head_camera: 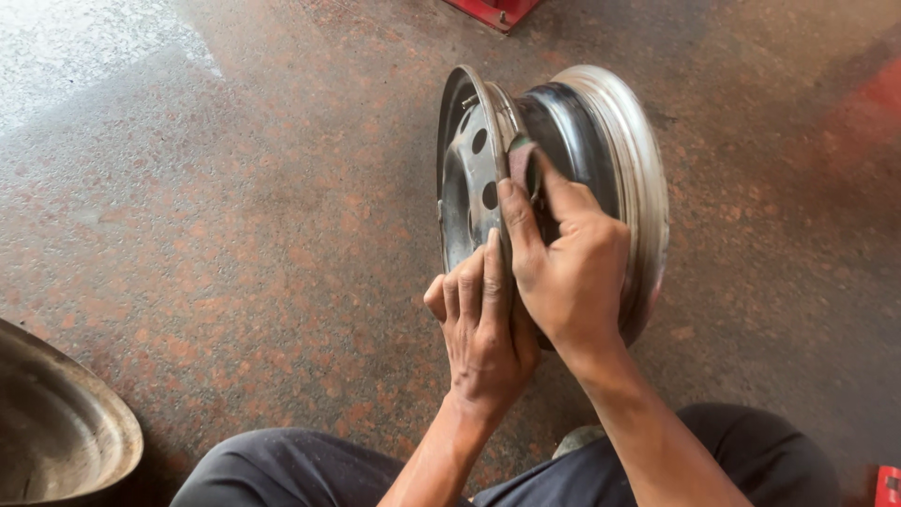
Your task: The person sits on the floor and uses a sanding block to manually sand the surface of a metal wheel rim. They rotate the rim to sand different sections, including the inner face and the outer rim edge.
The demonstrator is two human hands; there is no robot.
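— What's he got there, nearest his knees?

— His left hand, fingers together, gripping the near rim of a steel wheel rim standing on edge on the speckled floor. The right hand pinches a scrap of sandpaper against the flange.

— Heavy?

— Looks stiff and weighty, likely to roll; the rim edge seems the sound place to hold. A metal basin sits well apart.

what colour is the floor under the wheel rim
Mottled reddish-brown and grey speckled stone floor, clearest in the head view, beneath the steel wheel rim.
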